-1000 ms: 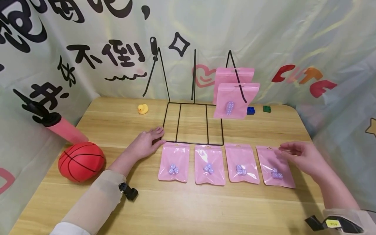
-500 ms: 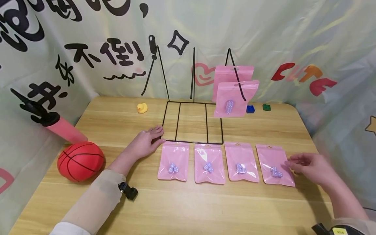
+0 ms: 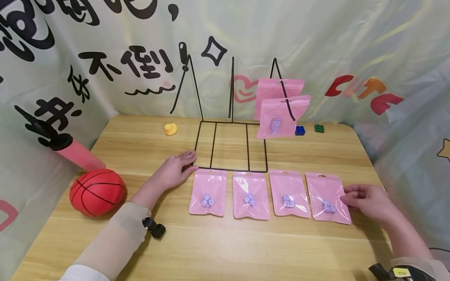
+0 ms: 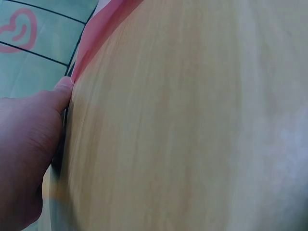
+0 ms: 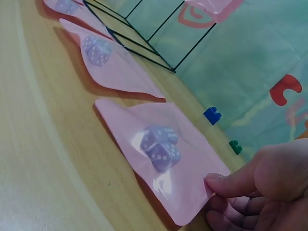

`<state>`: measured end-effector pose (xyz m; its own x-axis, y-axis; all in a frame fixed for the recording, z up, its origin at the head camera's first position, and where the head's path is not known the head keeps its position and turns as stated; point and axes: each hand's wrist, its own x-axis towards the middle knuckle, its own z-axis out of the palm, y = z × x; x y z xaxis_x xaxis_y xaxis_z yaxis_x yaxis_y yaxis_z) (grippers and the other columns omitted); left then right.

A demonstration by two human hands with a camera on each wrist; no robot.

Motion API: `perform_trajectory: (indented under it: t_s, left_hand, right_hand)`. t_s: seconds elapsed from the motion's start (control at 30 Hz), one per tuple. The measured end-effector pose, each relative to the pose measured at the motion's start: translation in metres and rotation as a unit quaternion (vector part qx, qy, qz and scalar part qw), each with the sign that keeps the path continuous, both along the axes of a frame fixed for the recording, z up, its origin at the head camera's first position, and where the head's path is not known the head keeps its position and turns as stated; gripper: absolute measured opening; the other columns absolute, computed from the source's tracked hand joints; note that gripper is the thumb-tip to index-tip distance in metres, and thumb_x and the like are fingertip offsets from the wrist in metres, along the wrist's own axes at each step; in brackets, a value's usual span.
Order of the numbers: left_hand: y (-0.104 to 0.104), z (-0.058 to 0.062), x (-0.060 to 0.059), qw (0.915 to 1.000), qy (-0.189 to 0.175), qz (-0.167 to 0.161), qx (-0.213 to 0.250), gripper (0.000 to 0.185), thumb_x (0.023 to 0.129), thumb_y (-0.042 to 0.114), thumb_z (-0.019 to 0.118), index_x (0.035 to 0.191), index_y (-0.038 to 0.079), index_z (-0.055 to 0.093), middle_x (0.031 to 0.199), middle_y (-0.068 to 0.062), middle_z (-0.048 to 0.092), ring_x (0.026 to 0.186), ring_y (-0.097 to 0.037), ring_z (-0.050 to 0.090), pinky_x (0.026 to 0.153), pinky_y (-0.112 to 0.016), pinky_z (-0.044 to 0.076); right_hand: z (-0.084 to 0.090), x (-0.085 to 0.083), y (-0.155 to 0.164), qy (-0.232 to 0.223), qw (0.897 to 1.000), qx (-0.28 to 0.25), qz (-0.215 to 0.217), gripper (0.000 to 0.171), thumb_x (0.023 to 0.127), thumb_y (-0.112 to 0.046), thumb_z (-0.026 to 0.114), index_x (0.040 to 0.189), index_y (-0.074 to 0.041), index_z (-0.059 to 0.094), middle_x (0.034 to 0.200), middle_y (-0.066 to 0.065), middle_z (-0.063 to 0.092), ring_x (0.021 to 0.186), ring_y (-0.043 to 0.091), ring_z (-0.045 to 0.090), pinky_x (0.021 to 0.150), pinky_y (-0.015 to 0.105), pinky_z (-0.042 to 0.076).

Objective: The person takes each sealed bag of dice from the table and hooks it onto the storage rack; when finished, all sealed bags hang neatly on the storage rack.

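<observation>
Four pink pouches with purple dice lie in a row on the wooden table (image 3: 225, 249), in front of a black wire rack (image 3: 232, 171). My right hand (image 3: 348, 199) pinches the right edge of the rightmost pouch (image 3: 327, 197). In the right wrist view the thumb (image 5: 231, 183) lies on top of that pouch (image 5: 159, 144). My left hand (image 3: 183, 166) rests flat on the table, its fingers touching the rack's front left corner beside the leftmost pouch (image 3: 208, 193). In the left wrist view that hand (image 4: 29, 144) lies against the pouch's pink edge. Two more pouches (image 3: 281, 115) hang on the rack's right hook.
A red basketball (image 3: 97, 192) and a pink pump (image 3: 75, 154) sit at the table's left edge. A yellow duck (image 3: 170, 128) stands at the back left. A blue brick (image 3: 300, 130) and a green brick (image 3: 319, 128) lie at the back right. Printed fabric surrounds the table.
My right hand has dropped from the top of the rightmost pouch to its right edge and taken hold of it. The left hand has not moved.
</observation>
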<state>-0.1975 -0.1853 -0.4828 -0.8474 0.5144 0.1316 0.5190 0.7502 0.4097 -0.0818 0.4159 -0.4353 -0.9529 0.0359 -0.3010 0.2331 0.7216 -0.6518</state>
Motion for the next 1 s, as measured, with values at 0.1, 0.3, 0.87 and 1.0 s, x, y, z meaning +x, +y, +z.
perform_trajectory:
  t_s: [0.1, 0.3, 0.87, 1.0]
  left_hand:
    - [0.0, 0.0, 0.0, 1.0, 0.004, -0.001, 0.002, 0.05, 0.107, 0.033, 0.067, 0.144, -0.001, 0.061, 0.153, -0.018, 0.052, 0.145, -0.038, 0.047, 0.121, -0.052, 0.036]
    - [0.001, 0.001, 0.0, 1.0, 0.004, -0.002, -0.001, 0.051, 0.107, 0.034, 0.066, 0.144, -0.001, 0.061, 0.153, -0.018, 0.051, 0.145, -0.037, 0.046, 0.121, -0.052, 0.036]
    - [0.002, 0.003, 0.002, 1.0, -0.004, 0.001, 0.001, 0.052, 0.107, 0.034, 0.067, 0.144, -0.001, 0.061, 0.154, -0.018, 0.05, 0.145, -0.037, 0.046, 0.121, -0.053, 0.036]
    - [0.002, 0.002, 0.002, 1.0, -0.006, 0.003, -0.001, 0.052, 0.107, 0.035, 0.067, 0.145, 0.0, 0.06, 0.154, -0.018, 0.05, 0.146, -0.036, 0.045, 0.121, -0.052, 0.036]
  right_hand:
    - [0.001, 0.001, -0.001, 0.013, 1.0, -0.01, 0.014, 0.041, 0.102, -0.01, 0.072, 0.126, 0.021, 0.059, 0.101, 0.014, 0.069, 0.079, 0.011, 0.061, 0.065, 0.023, 0.056]
    - [0.008, 0.0, -0.003, 0.008, 1.0, -0.022, 0.021, 0.038, 0.105, -0.01, 0.067, 0.125, 0.021, 0.058, 0.105, 0.015, 0.068, 0.082, 0.01, 0.059, 0.068, 0.023, 0.055]
    - [0.036, 0.004, -0.027, 0.096, 0.995, -0.012, 0.033, 0.022, 0.105, -0.003, 0.064, 0.117, 0.016, 0.063, 0.101, 0.016, 0.069, 0.08, 0.007, 0.061, 0.066, 0.02, 0.057]
    - [0.04, 0.006, -0.036, 0.129, 0.991, -0.02, 0.033, 0.018, 0.104, -0.001, 0.065, 0.114, 0.014, 0.064, 0.097, 0.013, 0.069, 0.078, 0.007, 0.062, 0.065, 0.019, 0.057]
